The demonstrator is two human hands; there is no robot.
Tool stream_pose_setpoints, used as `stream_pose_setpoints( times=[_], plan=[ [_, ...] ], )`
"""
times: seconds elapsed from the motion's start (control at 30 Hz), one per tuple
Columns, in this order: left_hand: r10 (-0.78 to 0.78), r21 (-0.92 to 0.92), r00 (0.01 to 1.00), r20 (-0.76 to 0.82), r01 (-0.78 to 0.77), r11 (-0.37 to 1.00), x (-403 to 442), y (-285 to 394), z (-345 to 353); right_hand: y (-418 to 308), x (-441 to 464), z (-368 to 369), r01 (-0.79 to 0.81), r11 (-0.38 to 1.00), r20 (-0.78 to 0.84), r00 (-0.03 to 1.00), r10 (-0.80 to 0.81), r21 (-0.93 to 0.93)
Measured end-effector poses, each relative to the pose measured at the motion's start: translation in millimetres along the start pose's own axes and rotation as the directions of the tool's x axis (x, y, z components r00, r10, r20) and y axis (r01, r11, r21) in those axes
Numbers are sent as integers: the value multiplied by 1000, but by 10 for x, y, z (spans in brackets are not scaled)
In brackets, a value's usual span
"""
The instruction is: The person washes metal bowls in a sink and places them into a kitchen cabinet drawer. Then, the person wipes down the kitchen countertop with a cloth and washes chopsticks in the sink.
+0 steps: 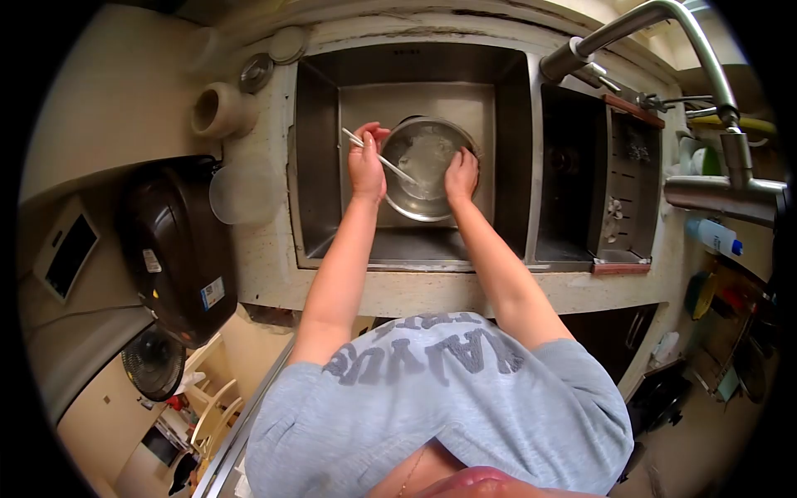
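Observation:
A round metal bowl with clear water in it sits in the large basin of a steel sink. My left hand is at the bowl's left side, closed around thin white chopsticks that slant down to the right, their lower ends over the water. My right hand grips the bowl's right rim, with its fingers over the inside edge. Bubbles or ripples show on the water; whether anything else lies in it I cannot tell.
A smaller dark basin with a slotted rack adjoins on the right, under a tall faucet. On the left counter stand a beige pot, a clear lid and a dark appliance. A bottle lies far right.

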State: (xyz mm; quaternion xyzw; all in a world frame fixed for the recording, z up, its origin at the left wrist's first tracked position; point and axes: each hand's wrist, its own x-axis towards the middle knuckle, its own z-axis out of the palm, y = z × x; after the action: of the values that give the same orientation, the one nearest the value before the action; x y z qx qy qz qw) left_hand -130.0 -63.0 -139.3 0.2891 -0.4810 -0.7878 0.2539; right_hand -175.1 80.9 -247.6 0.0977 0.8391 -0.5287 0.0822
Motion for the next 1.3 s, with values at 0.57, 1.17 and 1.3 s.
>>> stream_pose_setpoints(
  times=[0.57, 1.17, 1.3],
  plan=[
    [-143, 45, 990, 3, 143, 989, -452, 508, 201, -542, -259, -274, 692, 713, 636, 601, -484, -113],
    [-455, 310, 885, 94, 409, 858, -426, -20, -160, -683, -301, -232, 181, 983, 800, 595, -77, -40],
    [-474, 208, 877, -81, 480, 852, -457, -62, -182, -366, -207, -18, 615, 745, 389, 772, -502, -258]
  ],
)
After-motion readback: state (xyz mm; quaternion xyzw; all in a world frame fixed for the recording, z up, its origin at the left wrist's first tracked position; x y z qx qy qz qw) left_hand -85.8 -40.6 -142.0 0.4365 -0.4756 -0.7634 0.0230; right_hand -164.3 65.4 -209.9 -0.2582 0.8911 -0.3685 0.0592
